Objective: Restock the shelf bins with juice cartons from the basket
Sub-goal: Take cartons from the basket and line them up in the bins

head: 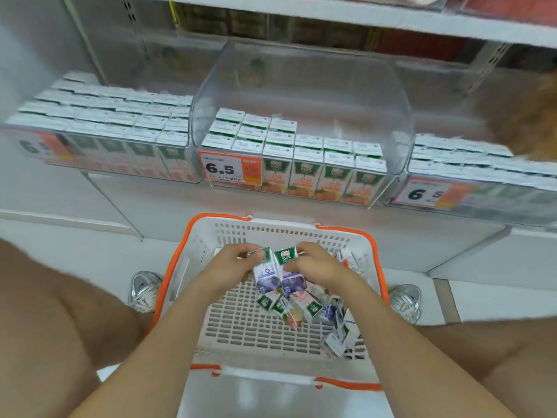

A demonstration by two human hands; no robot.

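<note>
Over the white basket (193, 267) with orange rim, my left hand (232, 263) grips one purple grape juice carton (266, 274) and my right hand (316, 265) grips another purple grape juice carton (291, 274); the two cartons touch side by side. Several loose cartons (307, 309) lie on the basket floor, toward its right side. On the shelf ahead, the middle clear bin (301, 86) holds orange juice cartons (304, 179) in front rows, with open room at its back right.
A full left bin (99, 137) and a right bin (482, 176) flank the middle one. Orange price tags reading 6.5 (229, 168) hang on the bin fronts. My knees and silver shoes (144, 291) bracket the basket on the floor. An upper shelf edge (331, 19) overhangs.
</note>
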